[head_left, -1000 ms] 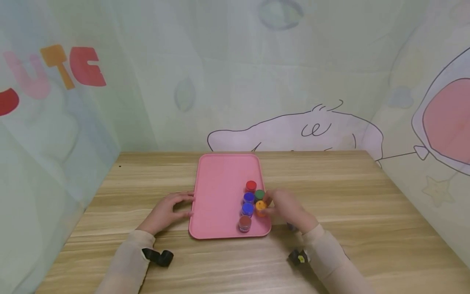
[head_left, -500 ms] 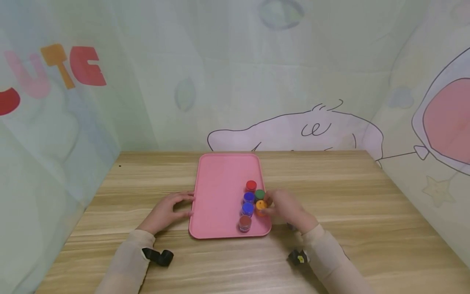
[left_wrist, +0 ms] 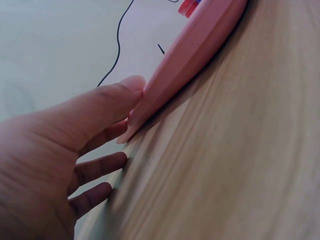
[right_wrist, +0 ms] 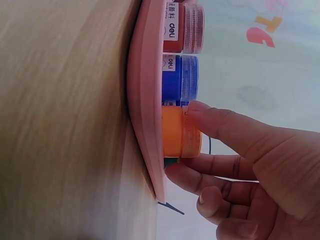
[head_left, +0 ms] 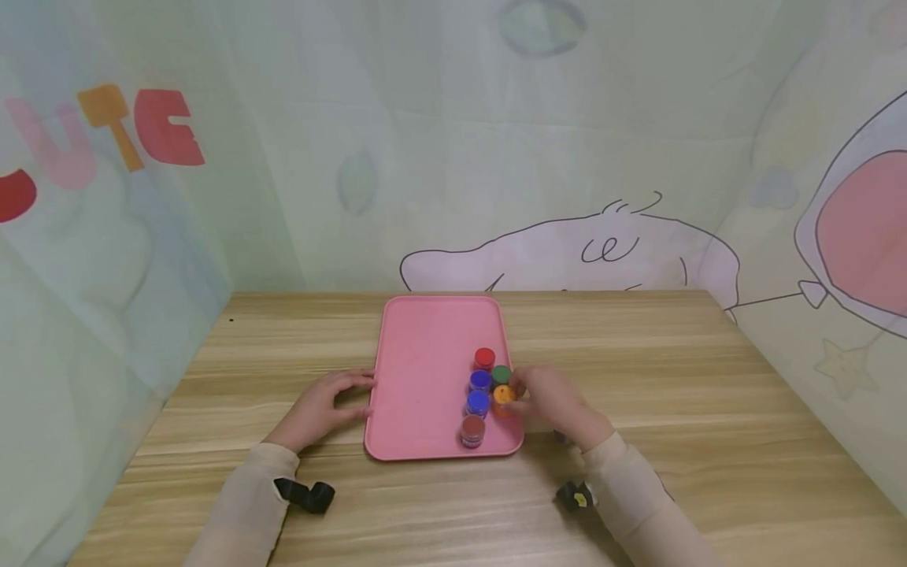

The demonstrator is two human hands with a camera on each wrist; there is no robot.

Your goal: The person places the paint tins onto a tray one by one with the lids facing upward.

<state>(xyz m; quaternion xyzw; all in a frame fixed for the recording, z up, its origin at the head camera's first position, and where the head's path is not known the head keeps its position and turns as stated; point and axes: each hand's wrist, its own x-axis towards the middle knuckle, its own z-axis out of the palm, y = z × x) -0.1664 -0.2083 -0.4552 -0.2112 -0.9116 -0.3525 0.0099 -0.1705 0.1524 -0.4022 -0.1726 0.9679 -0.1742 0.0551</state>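
Observation:
My right hand (head_left: pixel 556 403) pinches an orange paint jar (right_wrist: pixel 172 131) between thumb and fingers; the jar stands upright on the pink tray (head_left: pixel 418 346) near its right edge. Beside it stand a green-lidded jar (head_left: pixel 501 375), a red one (head_left: pixel 485 358), two blue ones (head_left: pixel 478 404) and a reddish-brown one (head_left: pixel 472 431), all with lids on. In the right wrist view, the green jar is mostly hidden behind the orange one. My left hand (head_left: pixel 322 405) has its fingers spread at the tray's left edge, the thumb (left_wrist: pixel 134 83) touching the rim in the left wrist view.
The tray lies on a wood-grain table (head_left: pixel 298 331). Another small jar (head_left: pixel 563 436) is partly hidden under my right wrist, right of the tray. A printed cloth (head_left: pixel 319 157) hangs behind the table and at both sides.

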